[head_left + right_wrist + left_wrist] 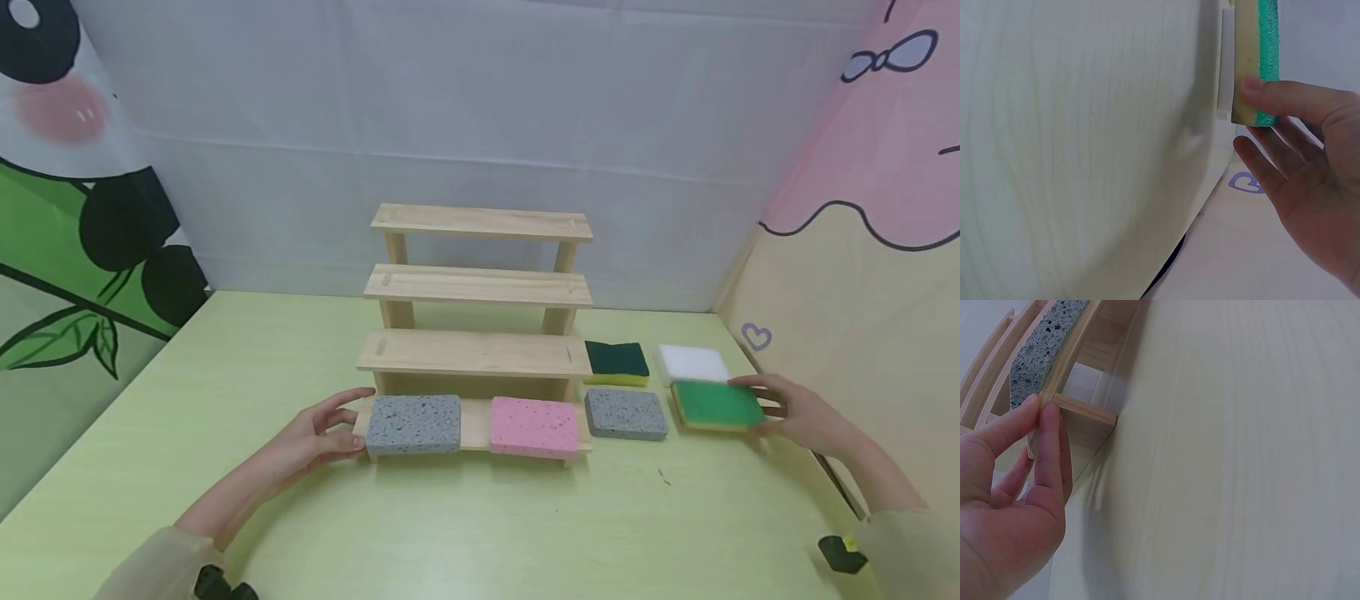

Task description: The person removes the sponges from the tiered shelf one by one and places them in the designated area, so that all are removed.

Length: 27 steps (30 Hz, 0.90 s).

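Observation:
My left hand point(318, 433) pinches the left end of the lowest board of a stepped wooden shelf point(474, 354), thumb and fingers at the board's edge in the left wrist view. On that board lie a grey speckled sponge point(414, 425), beside the left hand, and a pink speckled sponge point(534, 427) to its right. At the right, my right hand point(813, 421) grips the right end of a green-and-yellow scouring sponge point(717, 404), green side up. In the right wrist view its thumb point(1272, 94) presses the yellow edge, and the sponge seems slightly off the table.
Between shelf and right hand lie another grey sponge point(626, 414) and a dark green scouring sponge point(617, 360) with a yellow underside. A white sponge point(692, 364) lies behind the green one. Cloth walls point(480, 108) with printed drawings border the pale table point(480, 533).

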Each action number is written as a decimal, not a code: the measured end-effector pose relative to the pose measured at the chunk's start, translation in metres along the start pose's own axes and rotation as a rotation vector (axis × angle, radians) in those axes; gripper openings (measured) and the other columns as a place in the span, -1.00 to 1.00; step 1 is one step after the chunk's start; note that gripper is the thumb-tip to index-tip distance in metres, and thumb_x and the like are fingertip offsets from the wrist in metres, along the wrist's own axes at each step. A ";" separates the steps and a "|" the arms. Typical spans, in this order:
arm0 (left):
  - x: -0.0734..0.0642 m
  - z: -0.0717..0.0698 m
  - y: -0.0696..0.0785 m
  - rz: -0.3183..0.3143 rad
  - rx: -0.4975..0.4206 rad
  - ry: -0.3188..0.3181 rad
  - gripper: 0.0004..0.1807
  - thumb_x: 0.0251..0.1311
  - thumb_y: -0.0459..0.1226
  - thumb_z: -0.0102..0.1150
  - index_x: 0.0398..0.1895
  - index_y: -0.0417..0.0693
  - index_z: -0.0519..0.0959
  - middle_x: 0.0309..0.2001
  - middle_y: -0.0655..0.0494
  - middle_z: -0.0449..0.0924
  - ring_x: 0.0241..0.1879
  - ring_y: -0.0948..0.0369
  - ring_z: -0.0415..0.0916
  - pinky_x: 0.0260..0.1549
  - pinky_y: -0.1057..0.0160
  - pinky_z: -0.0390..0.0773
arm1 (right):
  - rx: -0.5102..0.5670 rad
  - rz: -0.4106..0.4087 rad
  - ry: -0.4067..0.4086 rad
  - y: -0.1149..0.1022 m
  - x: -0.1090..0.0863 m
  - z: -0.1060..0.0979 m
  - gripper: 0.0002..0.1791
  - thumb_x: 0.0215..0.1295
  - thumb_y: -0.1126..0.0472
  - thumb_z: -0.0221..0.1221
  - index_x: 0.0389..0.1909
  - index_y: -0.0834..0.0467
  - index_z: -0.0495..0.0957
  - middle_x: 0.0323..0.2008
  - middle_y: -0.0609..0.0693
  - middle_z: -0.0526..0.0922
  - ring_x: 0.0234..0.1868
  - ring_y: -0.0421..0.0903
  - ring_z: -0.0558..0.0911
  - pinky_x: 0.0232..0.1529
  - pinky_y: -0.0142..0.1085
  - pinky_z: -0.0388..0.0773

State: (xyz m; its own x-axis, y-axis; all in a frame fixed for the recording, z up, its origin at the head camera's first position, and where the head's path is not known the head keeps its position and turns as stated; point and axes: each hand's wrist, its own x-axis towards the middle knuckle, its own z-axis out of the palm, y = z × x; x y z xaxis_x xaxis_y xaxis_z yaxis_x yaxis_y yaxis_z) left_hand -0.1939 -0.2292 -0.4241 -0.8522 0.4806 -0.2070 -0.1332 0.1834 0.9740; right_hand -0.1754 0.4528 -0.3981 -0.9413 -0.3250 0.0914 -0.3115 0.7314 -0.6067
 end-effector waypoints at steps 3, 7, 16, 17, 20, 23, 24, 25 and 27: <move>0.000 0.000 0.000 -0.005 0.002 0.004 -0.14 0.31 -0.28 0.20 0.57 -0.01 -0.04 0.03 0.11 0.53 -0.03 0.24 0.63 0.00 0.31 0.64 | 0.025 0.000 -0.017 0.002 -0.001 0.002 -0.24 0.02 0.38 0.38 0.30 0.37 0.33 0.23 -0.15 0.35 0.07 -0.71 0.32 -0.05 -0.56 0.58; -0.001 0.000 0.001 -0.005 0.003 0.001 -0.14 0.31 -0.28 0.20 0.57 -0.02 -0.04 0.03 0.11 0.53 -0.03 0.24 0.63 0.01 0.31 0.64 | 0.049 0.023 -0.032 0.005 -0.001 0.003 -0.22 0.02 0.36 0.39 0.31 0.36 0.32 0.25 -0.14 0.37 0.07 -0.70 0.32 -0.04 -0.55 0.58; -0.001 0.000 0.001 -0.001 0.002 -0.005 -0.14 0.32 -0.28 0.19 0.58 -0.01 -0.05 0.03 0.11 0.53 -0.03 0.25 0.63 0.01 0.31 0.64 | 0.105 -0.016 -0.053 0.014 -0.003 0.005 -0.23 0.00 0.36 0.42 0.30 0.21 0.39 0.22 -0.46 0.36 0.11 -0.72 0.30 0.00 -0.65 0.50; -0.001 0.000 0.001 -0.001 0.002 -0.005 -0.14 0.32 -0.28 0.19 0.58 -0.01 -0.05 0.03 0.11 0.53 -0.03 0.24 0.63 0.01 0.31 0.64 | 0.109 -0.019 -0.055 0.015 -0.003 0.005 -0.24 0.00 0.36 0.42 0.30 0.16 0.40 0.23 -0.38 0.40 0.11 -0.72 0.31 0.00 -0.65 0.50; 0.000 -0.001 0.001 -0.002 0.002 -0.006 -0.14 0.32 -0.28 0.19 0.58 -0.01 -0.05 0.03 0.11 0.53 -0.02 0.24 0.63 0.01 0.30 0.64 | 0.102 -0.015 -0.061 0.017 -0.004 0.005 -0.24 0.01 0.33 0.42 0.31 0.06 0.42 0.26 -0.23 0.45 0.10 -0.70 0.33 0.00 -0.64 0.50; 0.000 -0.001 0.000 -0.002 0.003 -0.006 -0.14 0.32 -0.27 0.19 0.58 -0.01 -0.05 0.03 0.10 0.53 -0.02 0.24 0.63 0.01 0.30 0.64 | 0.087 0.016 -0.070 0.018 -0.004 0.005 -0.24 0.03 0.28 0.43 0.33 0.07 0.41 0.25 -0.24 0.45 0.09 -0.70 0.33 0.00 -0.63 0.50; 0.000 -0.001 0.000 -0.001 0.004 -0.007 -0.14 0.32 -0.27 0.19 0.58 -0.01 -0.05 0.03 0.10 0.53 -0.02 0.24 0.63 0.01 0.30 0.64 | 0.083 0.030 -0.072 0.018 -0.004 0.006 -0.23 0.04 0.26 0.43 0.33 0.08 0.41 0.25 -0.25 0.44 0.08 -0.70 0.33 0.00 -0.62 0.49; 0.000 -0.001 -0.001 -0.001 0.003 -0.008 -0.14 0.32 -0.27 0.19 0.58 -0.01 -0.05 0.03 0.10 0.53 -0.02 0.24 0.63 0.01 0.30 0.64 | 0.078 0.039 -0.079 0.019 -0.004 0.006 -0.23 0.04 0.24 0.43 0.34 0.09 0.40 0.26 -0.23 0.43 0.08 -0.70 0.33 0.01 -0.61 0.50; 0.000 -0.001 -0.001 0.000 0.001 -0.010 -0.14 0.33 -0.27 0.18 0.58 -0.02 -0.06 0.03 0.10 0.53 -0.02 0.24 0.63 0.01 0.30 0.64 | 0.071 0.056 -0.086 0.020 -0.004 0.006 -0.22 0.06 0.22 0.42 0.36 0.12 0.38 0.28 -0.19 0.40 0.08 -0.71 0.31 0.01 -0.59 0.50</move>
State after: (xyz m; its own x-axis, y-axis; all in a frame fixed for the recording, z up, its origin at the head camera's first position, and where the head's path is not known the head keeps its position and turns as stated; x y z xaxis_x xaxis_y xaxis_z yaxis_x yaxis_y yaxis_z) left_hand -0.1944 -0.2306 -0.4254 -0.8468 0.4893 -0.2083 -0.1328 0.1847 0.9738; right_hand -0.1773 0.4648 -0.4157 -0.9413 -0.3375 -0.0107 -0.2457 0.7062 -0.6640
